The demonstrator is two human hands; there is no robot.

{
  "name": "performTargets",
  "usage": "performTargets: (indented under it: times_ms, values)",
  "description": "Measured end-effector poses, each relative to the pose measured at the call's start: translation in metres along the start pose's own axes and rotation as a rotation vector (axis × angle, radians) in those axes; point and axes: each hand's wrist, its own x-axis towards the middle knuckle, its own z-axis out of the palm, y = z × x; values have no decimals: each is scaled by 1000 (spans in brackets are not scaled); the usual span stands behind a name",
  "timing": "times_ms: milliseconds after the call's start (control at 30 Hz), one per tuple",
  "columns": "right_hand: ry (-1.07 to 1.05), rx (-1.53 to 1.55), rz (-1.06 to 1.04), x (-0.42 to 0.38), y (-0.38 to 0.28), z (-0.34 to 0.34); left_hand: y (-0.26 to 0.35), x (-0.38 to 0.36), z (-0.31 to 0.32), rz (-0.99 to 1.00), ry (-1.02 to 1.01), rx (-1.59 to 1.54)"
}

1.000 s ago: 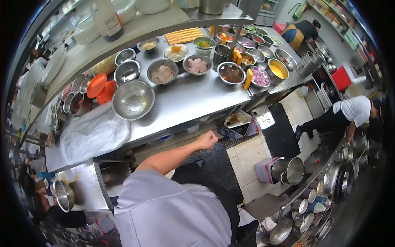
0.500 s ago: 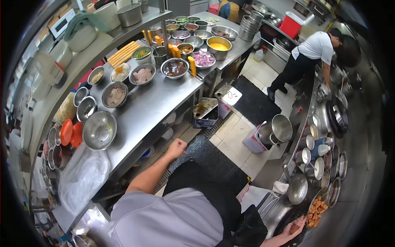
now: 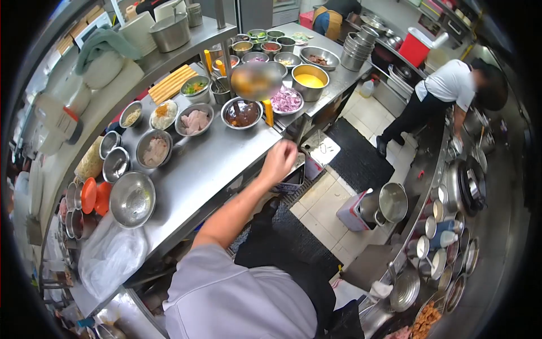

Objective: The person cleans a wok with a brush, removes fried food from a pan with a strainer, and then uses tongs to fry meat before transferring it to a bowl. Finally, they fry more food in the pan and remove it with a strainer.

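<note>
My left hand (image 3: 280,161) is raised past the front edge of the steel prep table (image 3: 197,161), its fingers curled closed with nothing visible in them. Nearest to it on the table are a bowl of dark sauce (image 3: 241,114) and a bowl of chopped purple onion (image 3: 286,100), both apart from the hand. At the bottom edge, a pinkish patch (image 3: 398,333) lies where my right hand was; its fingers cannot be made out. Beside it is a strainer or pan of browned fried pieces (image 3: 426,321).
A co-worker in a white shirt (image 3: 449,85) leans over the stove line at right. A large pot (image 3: 393,202) stands in the aisle near a black floor mat (image 3: 305,237). A ladle-like perforated strainer (image 3: 405,289) lies by the sauce containers. A plastic bag (image 3: 113,254) hangs over the table's left end.
My left hand has swung up and to the right, toward the table's corner. My right forearm has dropped out of the bottom of view. The whole scene has shifted slightly with my head.
</note>
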Motion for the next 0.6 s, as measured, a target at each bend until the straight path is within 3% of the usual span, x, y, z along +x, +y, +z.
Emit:
performTargets:
  times_ms: [133,300,400,567,600]
  values:
    - [26,-27,-10,24,36,88,-33,181,-1,141,253,58]
    - [41,-58,25,66,89,195,-142,395,52,-44,329,261]
    - [65,-41,34,84,115,239,-179,469,83,-263,229,238]
    - [49,-47,69,116,153,297,-208,512,125,-548,187,308]
    - [35,-54,83,125,160,308,-224,523,129,-685,45,262]
